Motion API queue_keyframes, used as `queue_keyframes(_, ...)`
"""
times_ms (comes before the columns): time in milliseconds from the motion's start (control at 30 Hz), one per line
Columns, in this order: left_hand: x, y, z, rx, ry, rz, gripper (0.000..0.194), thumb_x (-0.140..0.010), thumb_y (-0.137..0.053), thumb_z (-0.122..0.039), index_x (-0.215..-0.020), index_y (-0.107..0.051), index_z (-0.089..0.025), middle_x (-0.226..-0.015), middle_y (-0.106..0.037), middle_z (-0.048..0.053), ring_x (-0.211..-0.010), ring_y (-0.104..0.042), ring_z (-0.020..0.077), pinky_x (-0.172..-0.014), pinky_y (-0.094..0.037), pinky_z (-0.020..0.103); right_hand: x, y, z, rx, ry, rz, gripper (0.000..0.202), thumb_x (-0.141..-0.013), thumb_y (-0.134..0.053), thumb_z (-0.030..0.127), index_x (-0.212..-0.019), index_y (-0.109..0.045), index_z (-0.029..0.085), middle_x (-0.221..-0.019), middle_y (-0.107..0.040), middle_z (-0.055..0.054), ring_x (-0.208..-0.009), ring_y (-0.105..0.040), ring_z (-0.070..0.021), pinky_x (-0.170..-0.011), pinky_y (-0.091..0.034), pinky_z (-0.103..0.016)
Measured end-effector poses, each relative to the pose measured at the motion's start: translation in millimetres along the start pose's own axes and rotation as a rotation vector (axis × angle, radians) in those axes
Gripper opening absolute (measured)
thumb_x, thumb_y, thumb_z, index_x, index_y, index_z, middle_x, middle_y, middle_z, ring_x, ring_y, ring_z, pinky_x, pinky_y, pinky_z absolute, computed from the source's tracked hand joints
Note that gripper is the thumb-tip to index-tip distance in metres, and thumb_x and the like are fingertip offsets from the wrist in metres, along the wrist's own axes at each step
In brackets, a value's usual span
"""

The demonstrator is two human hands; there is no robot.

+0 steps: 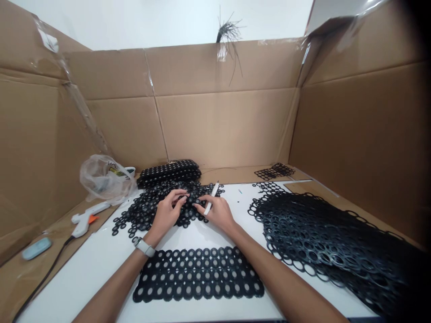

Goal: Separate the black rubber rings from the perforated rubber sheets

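A pile of small black rings lies on the white tabletop, and both hands are at its near side. My left hand, with a watch on its wrist, is closed, thumb and forefinger pinching what looks like one black ring. Tucked in my right hand is a slim white pen-like tool, its dark tip pointing up and away. The right thumb and forefinger reach to the rings; whether they also grip one I cannot tell. Nearer me, a flat black panel of joined rings lies between my forearms.
At the right lies a large heap of black ring-patterned sheets. Stacked dotted black panels stand behind the pile. On the left are a plastic bag, a white glue gun with a cord and a light-blue case. Cardboard walls enclose the table.
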State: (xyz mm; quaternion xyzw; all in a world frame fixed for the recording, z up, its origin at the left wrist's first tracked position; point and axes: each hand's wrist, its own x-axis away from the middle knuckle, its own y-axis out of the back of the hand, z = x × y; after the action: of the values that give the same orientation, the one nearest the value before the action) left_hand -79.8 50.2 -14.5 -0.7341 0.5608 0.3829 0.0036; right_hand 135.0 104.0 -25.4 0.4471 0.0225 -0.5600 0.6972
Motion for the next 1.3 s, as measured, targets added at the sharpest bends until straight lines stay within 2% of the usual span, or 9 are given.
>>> queue_keyframes(133, 0.9, -2.0, 1.0, 0.05, 0.028, 0.034, 0.024, -0.102, -0.063, -0.043, -0.113, -0.069, -0.022, -0.121, -0.079, 0.008, -0.114, -0.076, 0.0261, -0.099, -0.061, 0.038, -0.1, 0.2, 0.6, -0.036, 0.006, -0.013, 0.026, -0.094, -0.076, 0.039, -0.116, -0.083, 0.027, -0.104, -0.082, -0.002, -0.089, -0.079, -0.0219, -0.081, -0.056, -0.028)
queue_keyframes(267, 0.9, -2.6, 0.6, 0.081, 0.072, 0.053, 0.028, -0.099, -0.067, -0.046, -0.108, -0.073, -0.021, -0.118, -0.079, 0.009, -0.11, -0.076, 0.0265, -0.095, -0.061, 0.037, 0.5, 1.0, 3.3, -0.089, 0.066, -0.013, 0.027, -0.095, -0.075, 0.037, -0.118, -0.083, 0.026, -0.101, -0.083, -0.002, -0.086, -0.079, -0.0212, -0.08, -0.056, -0.027)
queue_keyframes(533, -1.1, -4.5, -8.7, 0.152, 0.172, 0.023, 0.038, -0.088, -0.079, -0.053, -0.104, -0.082, -0.019, -0.11, -0.082, 0.01, -0.101, -0.077, 0.0264, -0.091, -0.062, 0.035, 4.4, 0.4, 8.2, -0.102, 0.113, -0.003, 0.028, -0.096, -0.074, 0.037, -0.12, -0.083, 0.027, -0.103, -0.083, -0.002, -0.084, -0.079, -0.0204, -0.08, -0.057, -0.026)
queue_keyframes(800, -0.6, -2.4, -6.0, 0.337, 0.315, 0.078, 0.05, -0.083, -0.086, -0.057, -0.116, -0.083, -0.019, -0.118, -0.082, 0.011, -0.098, -0.079, 0.0265, -0.095, -0.065, 0.041, 3.9, 2.4, 7.9, -0.103, 0.135, 0.005, 0.029, -0.099, -0.072, 0.038, -0.124, -0.082, 0.027, -0.108, -0.082, -0.003, -0.09, -0.08, -0.0206, -0.086, -0.059, -0.027)
queue_keyframes(1033, -0.8, -2.3, -10.0, 0.335, 0.316, 0.097, 0.056, -0.082, -0.084, -0.062, -0.117, -0.083, -0.018, -0.121, -0.081, 0.012, -0.097, -0.08, 0.0264, -0.094, -0.066, 0.041, 3.5, 2.5, 6.9, -0.102, 0.123, 0.005, 0.029, -0.098, -0.073, 0.038, -0.122, -0.083, 0.025, -0.105, -0.083, -0.003, -0.087, -0.08, -0.0207, -0.084, -0.058, -0.027)
queue_keyframes(1300, -0.9, 5.9, -18.5, 0.296, 0.27, 0.207, 0.056, -0.092, -0.075, -0.062, -0.129, -0.08, -0.02, -0.127, -0.079, 0.011, -0.106, -0.08, 0.0279, -0.103, -0.063, 0.045, 2.3, 2.9, 4.6, -0.112, 0.11, 0.004, 0.03, -0.098, -0.072, 0.039, -0.122, -0.082, 0.026, -0.109, -0.082, -0.003, -0.09, -0.079, -0.0214, -0.084, -0.059, -0.028)
